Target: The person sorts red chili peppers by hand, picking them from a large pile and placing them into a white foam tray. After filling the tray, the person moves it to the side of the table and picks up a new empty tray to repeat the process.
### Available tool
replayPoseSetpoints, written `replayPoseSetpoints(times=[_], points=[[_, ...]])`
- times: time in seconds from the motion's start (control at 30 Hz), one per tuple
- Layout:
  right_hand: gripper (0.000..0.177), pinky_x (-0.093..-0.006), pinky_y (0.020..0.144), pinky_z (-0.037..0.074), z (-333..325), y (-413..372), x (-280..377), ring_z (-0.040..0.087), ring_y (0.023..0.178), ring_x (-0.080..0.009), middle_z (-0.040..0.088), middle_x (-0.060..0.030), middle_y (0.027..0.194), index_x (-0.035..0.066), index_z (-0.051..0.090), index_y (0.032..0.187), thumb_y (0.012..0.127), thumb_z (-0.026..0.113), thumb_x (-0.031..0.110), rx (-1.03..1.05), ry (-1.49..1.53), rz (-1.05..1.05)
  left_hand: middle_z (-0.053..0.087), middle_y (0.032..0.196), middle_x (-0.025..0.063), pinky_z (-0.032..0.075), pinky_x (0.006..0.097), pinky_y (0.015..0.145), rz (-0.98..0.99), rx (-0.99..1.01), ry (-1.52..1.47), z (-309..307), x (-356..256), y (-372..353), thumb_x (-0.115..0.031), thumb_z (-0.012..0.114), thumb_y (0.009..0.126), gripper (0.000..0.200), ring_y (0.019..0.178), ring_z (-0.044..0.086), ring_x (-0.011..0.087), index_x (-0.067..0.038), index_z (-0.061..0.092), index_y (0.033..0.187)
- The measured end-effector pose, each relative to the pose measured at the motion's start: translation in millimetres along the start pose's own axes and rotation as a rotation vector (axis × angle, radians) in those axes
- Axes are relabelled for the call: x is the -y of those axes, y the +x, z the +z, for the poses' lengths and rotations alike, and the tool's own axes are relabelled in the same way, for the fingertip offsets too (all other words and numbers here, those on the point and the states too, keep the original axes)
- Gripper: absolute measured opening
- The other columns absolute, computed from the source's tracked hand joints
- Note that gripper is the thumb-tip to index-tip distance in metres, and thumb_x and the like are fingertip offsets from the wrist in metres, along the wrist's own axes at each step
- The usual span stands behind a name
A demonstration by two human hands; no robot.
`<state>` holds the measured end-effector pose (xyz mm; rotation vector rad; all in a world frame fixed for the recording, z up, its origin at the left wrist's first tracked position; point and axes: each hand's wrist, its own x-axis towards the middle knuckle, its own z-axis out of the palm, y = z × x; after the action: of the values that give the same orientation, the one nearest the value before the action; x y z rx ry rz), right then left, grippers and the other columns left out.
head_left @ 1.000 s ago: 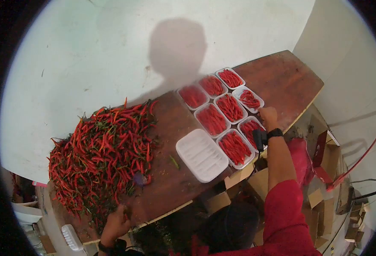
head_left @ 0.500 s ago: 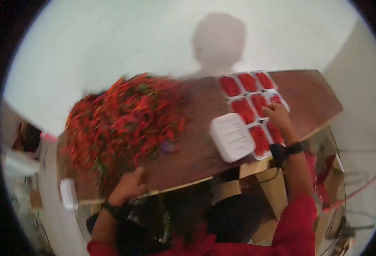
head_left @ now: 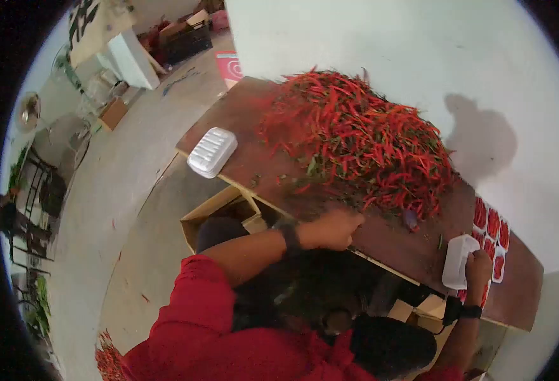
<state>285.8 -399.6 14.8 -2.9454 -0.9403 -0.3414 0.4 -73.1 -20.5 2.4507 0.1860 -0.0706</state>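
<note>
A large heap of red chilies (head_left: 381,140) with green stems spreads over the brown table. My left hand (head_left: 338,228) is closed at the table's near edge, just in front of the heap; whatever its fingers may hold is hidden. My right hand (head_left: 478,268) has its fingers closed over the right side of a white plastic tray (head_left: 455,259), which is tilted toward the hand. Beside it stand several white trays filled with red chilies (head_left: 493,223), partly hidden by my right hand and the tray.
Ridged white trays (head_left: 212,152) lie upside down at the table's left corner. A cardboard box (head_left: 219,213) stands below the near edge, with more cardboard (head_left: 430,307) by my legs. A white wall (head_left: 330,38) runs behind the table (head_left: 248,114).
The head view has swung left, showing more floor. My right hand has come from the filled trays to the white tray and closed on it. My left hand stays closed near the edge.
</note>
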Motion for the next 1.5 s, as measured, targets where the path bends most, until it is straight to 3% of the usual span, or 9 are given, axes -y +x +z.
replayPoseSetpoints(times=[0.1,0.17,0.33,0.53,0.67,0.8,1.23,1.3,1.5], points=[[0.026,-0.0399,0.07,0.047,-38.1,-9.4,64.5,0.062,0.076,-0.0315,0.064,-0.0179,0.079,-0.003,0.064,0.084,0.076,0.063,0.021,-0.088,0.154,0.118,0.057,0.088,0.0209,0.044,0.0515,0.07,0.099,-0.138,-0.087,-0.6,11.6,-8.8,-0.012,0.053,0.072,0.031,0.083,0.056,0.0424,-0.003,0.05,0.101],[0.024,-0.0363,0.068,0.047,-33.2,-6.9,90.5,0.063,0.074,-0.0285,0.063,-0.0175,0.079,-0.003,0.064,0.087,0.076,0.063,0.019,-0.024,0.355,-0.169,0.058,0.087,0.0216,0.044,0.0501,0.07,0.141,-0.207,-0.132,-3.4,8.6,-13.8,-0.009,0.053,0.071,0.032,0.083,0.056,0.042,-0.001,0.049,0.102],[0.024,-0.0334,0.066,0.049,-57.6,-17.3,174.8,0.065,0.072,-0.0261,0.066,-0.0154,0.08,0.001,0.064,0.09,0.077,0.064,0.021,0.025,0.48,-0.167,0.058,0.093,0.0184,0.046,0.047,0.077,0.206,-0.268,-0.223,-4.2,4.0,-23.6,-0.012,0.053,0.076,0.035,0.089,0.057,0.0391,-0.004,0.047,0.109],[0.03,-0.041,0.072,0.05,-45.1,-5.5,101.2,0.065,0.08,-0.0312,0.067,-0.015,0.086,0.005,0.066,0.092,0.076,0.063,0.031,-0.245,0.081,0.14,0.059,0.096,0.0187,0.046,0.0446,0.078,0.174,-0.253,-0.206,-30.4,1.1,-53.7,-0.009,0.054,0.077,0.036,0.091,0.058,0.0378,-0.004,0.046,0.111],[0.029,-0.0426,0.074,0.049,-16.8,-13.6,76.4,0.063,0.083,-0.0335,0.066,-0.0159,0.086,0.006,0.067,0.091,0.073,0.066,0.028,-0.018,0.056,0.323,0.058,0.096,0.0197,0.046,0.0443,0.077,0.182,-0.255,-0.134,-27.8,9.1,-48.0,-0.009,0.055,0.076,0.036,0.09,0.058,0.0377,-0.003,0.046,0.111],[0.028,-0.0429,0.072,0.05,-6.5,-10.3,69.5,0.064,0.079,-0.0336,0.066,-0.0162,0.084,0.002,0.069,0.086,0.072,0.067,0.027,-0.154,0.051,0.32,0.059,0.095,0.0198,0.046,0.0444,0.078,0.21,-0.204,-0.105,-17.6,7.0,-34.5,-0.008,0.055,0.076,0.037,0.09,0.058,0.038,-0.002,0.046,0.111],[0.023,-0.0349,0.062,0.051,-8.6,-13.6,33.0,0.065,0.063,-0.0258,0.065,-0.0139,0.066,0.001,0.069,0.076,0.073,0.065,0.023,0.0,0.236,0.212,0.058,0.083,0.0194,0.044,0.0474,0.069,0.332,-0.165,-0.103,14.6,6.3,1.7,-0.006,0.053,0.072,0.032,0.079,0.056,0.0397,-0.003,0.048,0.104],[0.023,-0.0349,0.062,0.051,-9.4,-13.3,31.1,0.066,0.064,-0.0257,0.066,-0.0139,0.067,0.001,0.069,0.076,0.073,0.064,0.023,0.038,0.265,0.235,0.058,0.098,0.0231,0.045,0.0455,0.079,0.202,0.034,-0.112,10.0,1.8,1.9,-0.008,0.053,0.075,0.037,0.092,0.056,0.0411,-0.002,0.047,0.111],[0.022,-0.038,0.065,0.051,-20.0,-13.4,42.9,0.065,0.066,-0.0283,0.066,-0.0155,0.071,0.001,0.069,0.074,0.07,0.061,0.021,0.057,0.213,0.14,0.058,0.098,0.0241,0.045,0.0461,0.079,0.222,0.069,-0.147,12.3,1.9,2.5,-0.007,0.052,0.076,0.037,0.093,0.056,0.0419,-0.001,0.046,0.111]])
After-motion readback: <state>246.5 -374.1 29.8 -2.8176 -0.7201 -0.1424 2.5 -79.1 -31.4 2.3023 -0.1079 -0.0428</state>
